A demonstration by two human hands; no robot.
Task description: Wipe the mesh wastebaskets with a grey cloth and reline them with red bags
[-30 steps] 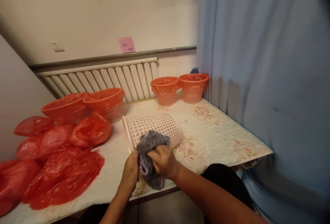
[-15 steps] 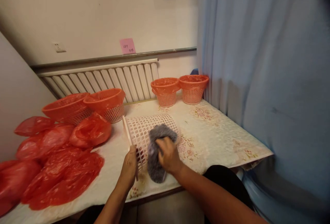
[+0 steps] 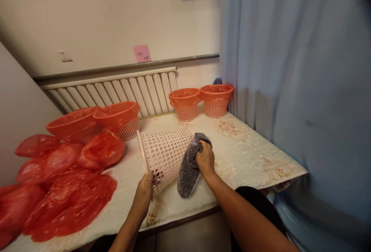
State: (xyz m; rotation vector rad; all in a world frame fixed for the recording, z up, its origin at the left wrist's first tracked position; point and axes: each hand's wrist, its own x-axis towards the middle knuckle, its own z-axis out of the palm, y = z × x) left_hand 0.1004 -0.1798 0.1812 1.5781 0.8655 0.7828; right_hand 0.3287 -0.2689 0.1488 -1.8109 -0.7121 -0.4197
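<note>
A pale pink perforated basket (image 3: 165,149) lies on its side on the table, its rim facing left. My left hand (image 3: 145,188) grips the lower part of that rim, with the fingertips partly hidden behind it. Bunched in my right hand (image 3: 205,159) is a fuzzy grey cloth (image 3: 188,172), which hangs down at the right, base end of the basket. The cloth's upper part covers the edge of the basket's base.
Red plastic bags (image 3: 69,194) are heaped at the left. Behind them stand two red-lined baskets (image 3: 120,118). Two more lined baskets (image 3: 187,103) stand at the back, near a blue curtain (image 3: 261,70). The flowered tablecloth (image 3: 246,155) ends at the front edge.
My right hand has moved right with the grey cloth, from the middle of the basket's side to its base end. My left hand stays on the rim.
</note>
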